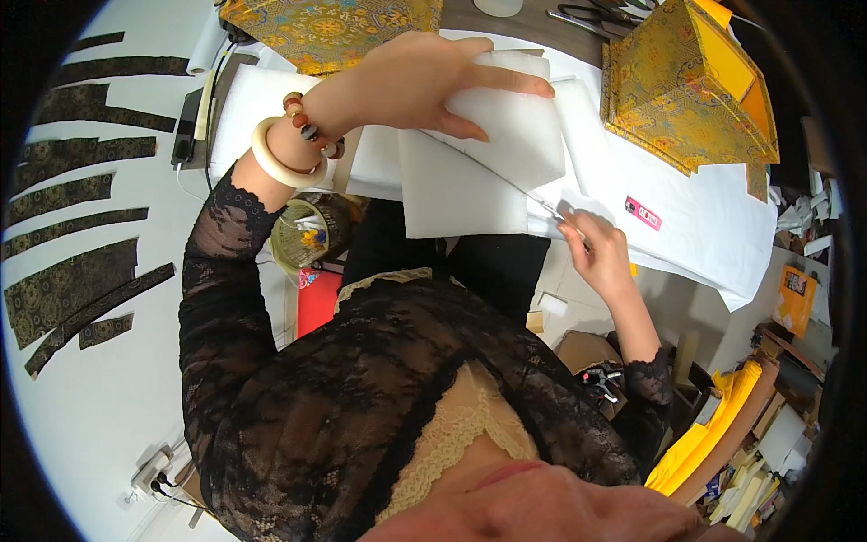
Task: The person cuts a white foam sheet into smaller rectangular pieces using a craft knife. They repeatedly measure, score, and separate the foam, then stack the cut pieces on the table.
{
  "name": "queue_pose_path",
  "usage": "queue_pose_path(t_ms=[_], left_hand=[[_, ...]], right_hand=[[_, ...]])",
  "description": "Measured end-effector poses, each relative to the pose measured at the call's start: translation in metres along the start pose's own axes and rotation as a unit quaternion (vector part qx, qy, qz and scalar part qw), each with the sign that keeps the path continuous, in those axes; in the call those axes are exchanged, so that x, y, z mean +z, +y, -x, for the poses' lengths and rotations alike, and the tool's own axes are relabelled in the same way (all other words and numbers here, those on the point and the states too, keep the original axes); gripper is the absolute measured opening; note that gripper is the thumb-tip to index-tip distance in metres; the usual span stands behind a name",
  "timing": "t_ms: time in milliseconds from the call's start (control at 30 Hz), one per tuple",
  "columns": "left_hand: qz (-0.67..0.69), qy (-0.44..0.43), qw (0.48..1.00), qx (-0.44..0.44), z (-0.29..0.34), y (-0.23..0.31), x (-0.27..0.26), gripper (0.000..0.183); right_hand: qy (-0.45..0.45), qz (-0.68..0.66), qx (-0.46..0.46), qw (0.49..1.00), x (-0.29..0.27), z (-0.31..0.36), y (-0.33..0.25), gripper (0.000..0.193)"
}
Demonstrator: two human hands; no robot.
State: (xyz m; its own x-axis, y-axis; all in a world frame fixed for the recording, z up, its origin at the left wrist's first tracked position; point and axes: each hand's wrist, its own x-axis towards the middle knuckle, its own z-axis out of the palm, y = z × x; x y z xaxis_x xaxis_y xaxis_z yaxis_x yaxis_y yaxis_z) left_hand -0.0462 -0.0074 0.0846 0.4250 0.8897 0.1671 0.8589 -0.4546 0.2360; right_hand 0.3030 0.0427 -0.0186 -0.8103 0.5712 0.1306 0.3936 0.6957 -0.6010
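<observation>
My left hand (pixel 424 83) lies with fingers spread over a white foam sheet (pixel 528 149), pressing on it near the table's front. A second part of white foam (pixel 456 194) extends toward me past the table edge, and a thin dark line runs slantwise between the two. At the right end of that line my right hand (pixel 598 251) is closed on a slim metal tool (pixel 549 209), which looks like a craft knife; its tip meets the foam edge. Most of its handle is hidden in the fingers.
A gold brocade box (pixel 691 86) with a yellow lining stands at the right. Another gold brocade piece (pixel 330 32) sits behind my left hand. Scissors (pixel 591 16) rest at the back. A small pink label (pixel 643 213) is on the white-covered table (pixel 722 217). Below is a wastebasket (pixel 293 244).
</observation>
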Motion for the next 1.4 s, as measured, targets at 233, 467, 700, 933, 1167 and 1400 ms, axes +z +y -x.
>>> queue_pose_path(t_ms=[233, 467, 700, 933, 1167, 1400], left_hand=[[0.002, 0.001, 1.0, 0.011, -0.004, 0.001, -0.004, 0.085], [-0.012, 0.01, 1.0, 0.024, -0.003, 0.0, 0.001, 0.083], [0.011, 0.001, 1.0, 0.013, -0.003, 0.001, -0.003, 0.085], [0.02, 0.014, 0.999, 0.047, -0.002, -0.005, 0.004, 0.088], [0.036, 0.014, 0.998, 0.053, -0.006, -0.006, 0.0, 0.089], [0.049, 0.007, 0.999, -0.008, -0.006, -0.015, -0.005, 0.085]], right_hand=[[0.004, 0.035, -0.038, 0.999, 0.008, -0.01, -0.003, 0.017], [0.024, 0.018, -0.024, 0.999, 0.008, 0.017, 0.006, 0.011], [0.02, 0.023, 0.019, 0.999, 0.003, 0.027, 0.01, 0.011], [0.013, 0.015, 0.048, 0.999, 0.0, 0.027, 0.004, 0.013], [0.001, 0.01, 0.134, 0.991, -0.026, 0.087, 0.015, 0.015], [0.132, 0.036, 0.133, 0.982, -0.064, 0.167, 0.028, 0.011]])
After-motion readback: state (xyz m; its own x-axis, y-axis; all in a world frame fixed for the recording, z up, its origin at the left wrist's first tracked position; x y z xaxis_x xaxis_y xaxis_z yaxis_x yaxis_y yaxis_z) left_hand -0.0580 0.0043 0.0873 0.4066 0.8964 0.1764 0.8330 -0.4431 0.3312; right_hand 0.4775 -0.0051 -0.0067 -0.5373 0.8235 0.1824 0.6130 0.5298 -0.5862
